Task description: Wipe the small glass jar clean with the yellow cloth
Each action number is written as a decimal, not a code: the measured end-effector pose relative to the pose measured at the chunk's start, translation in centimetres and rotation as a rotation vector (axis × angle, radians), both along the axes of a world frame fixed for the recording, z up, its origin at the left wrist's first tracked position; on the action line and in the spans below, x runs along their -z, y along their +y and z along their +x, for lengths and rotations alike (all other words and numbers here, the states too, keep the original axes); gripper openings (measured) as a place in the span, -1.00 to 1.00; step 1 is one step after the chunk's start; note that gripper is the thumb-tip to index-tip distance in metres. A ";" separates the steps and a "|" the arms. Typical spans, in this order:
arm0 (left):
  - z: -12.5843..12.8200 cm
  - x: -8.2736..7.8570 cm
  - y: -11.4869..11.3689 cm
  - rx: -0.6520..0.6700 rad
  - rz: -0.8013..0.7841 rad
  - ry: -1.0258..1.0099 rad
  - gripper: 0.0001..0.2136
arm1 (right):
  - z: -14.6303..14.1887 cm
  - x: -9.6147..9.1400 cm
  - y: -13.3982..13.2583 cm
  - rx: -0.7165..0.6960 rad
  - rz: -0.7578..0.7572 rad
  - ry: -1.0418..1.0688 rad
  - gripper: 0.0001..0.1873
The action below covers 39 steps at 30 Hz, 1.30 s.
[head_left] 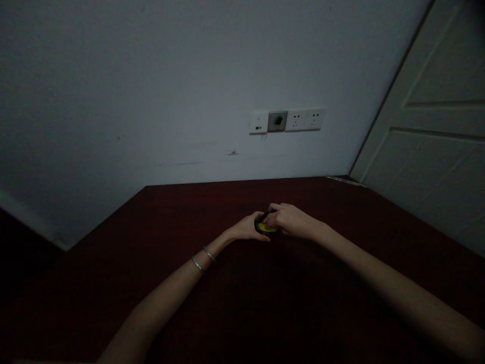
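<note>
A small round black object, open-topped or with a yellow face (266,228), sits on the dark red tabletop; in this dim light I cannot make out its kind. My left hand (248,227) is curved around its left side, thumb toward the near edge and fingers at the far edge. From the right, my right hand (288,219) reaches over it with bent fingers, their tips at the yellow middle. Whether those fingers pinch anything is hidden. Two silvery bangles (202,258) circle my left wrist.
The dark red table (182,212) runs back to a pale wall (170,91) with scuff marks. A row of sockets and switches (287,120) is set in that wall. At the right stands a panelled door (435,136). A thin pale strip (345,180) lies at the back right corner.
</note>
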State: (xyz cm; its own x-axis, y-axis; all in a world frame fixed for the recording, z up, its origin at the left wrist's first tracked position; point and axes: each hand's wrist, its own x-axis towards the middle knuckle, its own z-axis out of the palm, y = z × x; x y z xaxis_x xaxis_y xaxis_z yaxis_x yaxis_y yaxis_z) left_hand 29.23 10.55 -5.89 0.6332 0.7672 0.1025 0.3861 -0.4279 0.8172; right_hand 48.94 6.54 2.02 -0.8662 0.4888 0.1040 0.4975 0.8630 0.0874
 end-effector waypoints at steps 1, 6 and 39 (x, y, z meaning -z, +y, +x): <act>0.0 0.1 0.0 0.002 -0.001 -0.007 -0.20 | -0.2 0.2 0.1 -0.010 0.027 -0.028 -0.79; 0.0 0.1 0.1 -0.007 0.020 -0.006 -0.20 | -1.6 0.3 0.2 0.062 0.066 -0.161 -0.86; 0.1 0.8 0.2 -0.003 0.013 -0.093 -0.23 | -2.1 -1.9 3.1 0.794 -0.580 0.369 -0.71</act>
State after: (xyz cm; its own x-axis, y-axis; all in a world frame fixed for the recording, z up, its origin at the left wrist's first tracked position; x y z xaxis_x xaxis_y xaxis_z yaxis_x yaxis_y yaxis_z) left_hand 29.32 10.72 -6.72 0.6183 0.7672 0.1708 0.3103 -0.4379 0.8438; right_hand 46.82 9.66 3.91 -0.2373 0.9619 -0.1359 0.8506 0.1382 -0.5073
